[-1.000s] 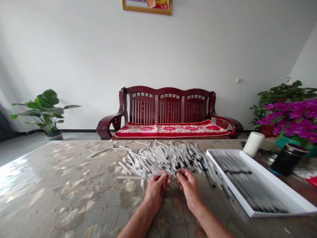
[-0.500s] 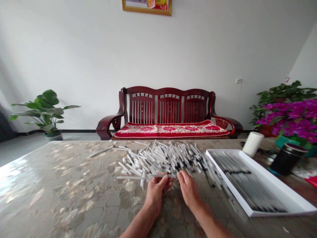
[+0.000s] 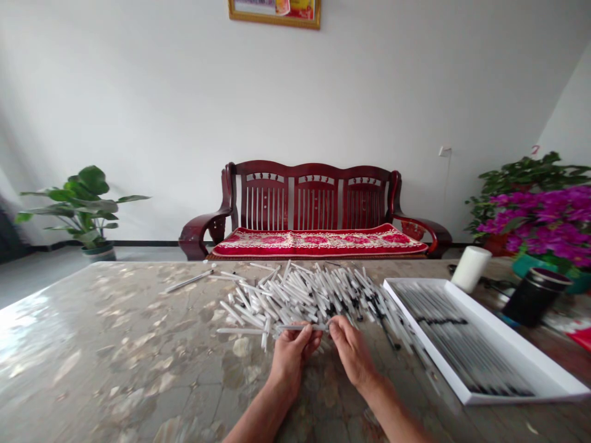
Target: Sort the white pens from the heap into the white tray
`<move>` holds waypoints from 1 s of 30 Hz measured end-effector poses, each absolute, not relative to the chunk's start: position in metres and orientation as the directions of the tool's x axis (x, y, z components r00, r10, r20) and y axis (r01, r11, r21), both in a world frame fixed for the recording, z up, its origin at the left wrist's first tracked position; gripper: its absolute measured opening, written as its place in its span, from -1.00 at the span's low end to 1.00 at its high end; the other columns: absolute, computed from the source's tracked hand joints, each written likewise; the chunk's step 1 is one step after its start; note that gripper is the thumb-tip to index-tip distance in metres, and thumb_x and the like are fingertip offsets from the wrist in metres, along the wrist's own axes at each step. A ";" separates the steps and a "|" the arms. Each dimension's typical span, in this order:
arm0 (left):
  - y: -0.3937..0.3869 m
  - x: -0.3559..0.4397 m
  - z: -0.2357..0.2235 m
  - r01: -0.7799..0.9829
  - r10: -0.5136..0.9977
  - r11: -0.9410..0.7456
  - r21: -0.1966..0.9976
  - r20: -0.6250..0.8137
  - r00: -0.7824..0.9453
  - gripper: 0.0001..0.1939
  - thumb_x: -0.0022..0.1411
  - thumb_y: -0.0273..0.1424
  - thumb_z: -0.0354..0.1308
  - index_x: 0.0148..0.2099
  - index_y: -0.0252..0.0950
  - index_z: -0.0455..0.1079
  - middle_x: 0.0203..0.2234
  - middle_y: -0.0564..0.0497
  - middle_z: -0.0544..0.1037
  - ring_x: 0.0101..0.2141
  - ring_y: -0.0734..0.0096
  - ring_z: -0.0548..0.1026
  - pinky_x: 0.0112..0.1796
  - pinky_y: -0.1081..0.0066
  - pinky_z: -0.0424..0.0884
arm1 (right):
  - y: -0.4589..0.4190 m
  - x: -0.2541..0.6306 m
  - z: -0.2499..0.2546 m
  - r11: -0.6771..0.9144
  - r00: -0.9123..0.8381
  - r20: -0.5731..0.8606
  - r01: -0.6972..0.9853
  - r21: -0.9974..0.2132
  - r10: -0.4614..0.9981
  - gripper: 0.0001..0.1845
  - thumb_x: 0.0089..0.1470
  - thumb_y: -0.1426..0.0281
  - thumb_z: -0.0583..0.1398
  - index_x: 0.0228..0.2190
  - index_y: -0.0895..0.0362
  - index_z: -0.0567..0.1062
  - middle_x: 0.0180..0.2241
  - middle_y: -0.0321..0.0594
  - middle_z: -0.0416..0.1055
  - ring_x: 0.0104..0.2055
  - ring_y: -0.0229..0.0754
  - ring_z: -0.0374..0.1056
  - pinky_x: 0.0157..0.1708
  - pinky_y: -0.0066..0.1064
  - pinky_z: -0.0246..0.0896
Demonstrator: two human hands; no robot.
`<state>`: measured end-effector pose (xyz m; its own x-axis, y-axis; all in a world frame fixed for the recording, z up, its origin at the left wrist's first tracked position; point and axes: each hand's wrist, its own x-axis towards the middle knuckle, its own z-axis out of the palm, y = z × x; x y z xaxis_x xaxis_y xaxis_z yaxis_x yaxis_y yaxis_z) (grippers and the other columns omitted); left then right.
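White plastic tubes (image 3: 295,295) are lying heaped mid-table, and I'm seeing one tube (image 3: 300,328) held level at the pile's near edge. My left hand (image 3: 292,360) is gripping it with curled fingers, while my right hand (image 3: 353,354) is pinching its right end — a white tray (image 3: 517,337) of lined-up tubes is sitting just right of the heap on the stone tabletop (image 3: 115,320).

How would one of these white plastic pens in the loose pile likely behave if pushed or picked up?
The white plastic pens will probably roll easily: they look slim and round, on a glossy stone tabletop. Each is likely light and fairly stiff, as the one between the left hand and right hand looks straight.
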<state>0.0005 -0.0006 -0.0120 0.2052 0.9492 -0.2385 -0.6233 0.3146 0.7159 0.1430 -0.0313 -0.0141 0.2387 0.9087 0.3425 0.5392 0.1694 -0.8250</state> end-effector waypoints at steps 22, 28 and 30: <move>0.000 0.002 -0.016 -0.581 0.943 0.332 0.743 -0.254 0.215 -0.68 -0.19 -0.37 0.55 -0.44 -0.35 0.49 -0.58 0.01 0.62 -0.49 0.40 0.59 -0.41 0.50 0.53 | -0.031 0.143 -0.014 0.169 0.222 0.352 0.577 -0.799 0.909 -0.56 0.22 0.04 0.04 -0.53 0.03 0.44 -0.59 -0.29 0.42 -0.51 -0.16 0.33 -0.49 -0.41 0.06; 0.000 0.001 -0.016 -0.572 0.950 0.313 0.758 -0.243 0.198 -0.68 -0.21 -0.35 0.55 -0.44 -0.34 0.50 -0.58 0.01 0.62 -0.50 0.37 0.60 -0.40 0.47 0.53 | -0.028 0.145 -0.020 0.149 0.241 0.319 0.535 -0.832 0.917 -0.50 0.24 0.02 0.01 -0.57 0.02 0.43 -0.61 -0.27 0.43 -0.53 -0.15 0.34 -0.51 -0.40 0.07; 0.000 0.001 -0.017 -0.571 0.949 0.314 0.759 -0.241 0.202 -0.66 -0.22 -0.33 0.56 -0.45 -0.34 0.50 -0.57 0.00 0.62 -0.50 0.37 0.60 -0.39 0.46 0.53 | -0.028 0.144 -0.019 0.171 0.234 0.339 0.534 -0.828 0.911 -0.56 0.21 0.02 0.06 -0.53 0.02 0.44 -0.59 -0.30 0.43 -0.51 -0.16 0.34 -0.50 -0.41 0.07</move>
